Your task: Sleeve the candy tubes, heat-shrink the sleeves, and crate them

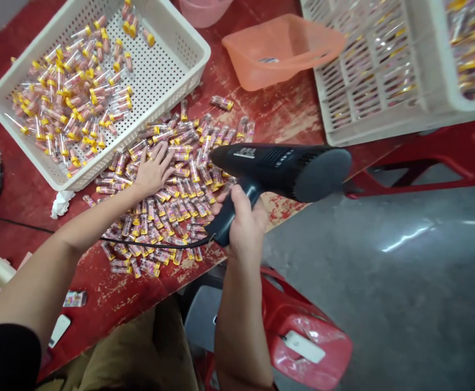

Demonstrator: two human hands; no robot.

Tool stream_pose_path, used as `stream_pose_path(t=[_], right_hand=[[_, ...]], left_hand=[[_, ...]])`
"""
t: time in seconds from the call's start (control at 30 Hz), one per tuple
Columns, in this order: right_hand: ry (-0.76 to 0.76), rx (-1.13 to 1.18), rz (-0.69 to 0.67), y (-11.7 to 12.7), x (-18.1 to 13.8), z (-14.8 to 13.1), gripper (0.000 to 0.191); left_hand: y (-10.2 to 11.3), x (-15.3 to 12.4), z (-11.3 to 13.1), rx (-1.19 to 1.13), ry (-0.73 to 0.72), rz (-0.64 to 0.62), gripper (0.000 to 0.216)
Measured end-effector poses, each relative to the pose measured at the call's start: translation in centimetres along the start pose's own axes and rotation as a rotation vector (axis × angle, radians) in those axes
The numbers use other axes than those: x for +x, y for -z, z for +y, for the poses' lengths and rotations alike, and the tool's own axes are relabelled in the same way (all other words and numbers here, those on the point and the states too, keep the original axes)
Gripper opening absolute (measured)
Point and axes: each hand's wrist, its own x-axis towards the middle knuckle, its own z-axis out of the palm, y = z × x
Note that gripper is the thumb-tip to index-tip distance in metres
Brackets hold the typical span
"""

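Note:
My right hand grips the handle of a black hair dryer, or a heat gun of that shape. Its nozzle points left over a pile of small clear tubes with yellow caps. Spread flat on the upper left part of that pile is my left hand, fingers apart, touching the tubes. A black cord runs from the handle's base leftward, passing my left forearm. Part of the pile is hidden behind the dryer and my right hand.
A white perforated basket with more yellow-capped tubes stands at upper left. An orange plastic scoop lies behind the dryer. Stacked white crates occupy the right. A red stool stands below the red table's edge. Crumpled tissue lies left.

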Motion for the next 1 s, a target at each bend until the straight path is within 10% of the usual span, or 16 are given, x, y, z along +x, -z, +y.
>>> stream_pose_path(t=[0.37,0.6,0.83,1.0], right_hand=[[0.018,-0.011,-0.122,-0.1,1.3,-2.1,0.037],[0.135,-0.028,-0.041,-0.5,0.2,-2.8,0.043],[0.066,-0.014,-0.173,-1.0,3.1,-2.2,0.043],[0.084,-0.076,-0.159,-1.9,3.6,-1.2,0.038]], left_hand=[[-0.3,0.9,4.3,-0.016,-0.166,-0.178,0.063],[-3.2,7.9,1.7,-0.101,0.126,0.133,0.077],[-2.2,1.1,5.7,0.099,-0.167,-0.201,0.060],[1.4,-0.9,4.0,0.150,-0.197,-0.249,0.039]])
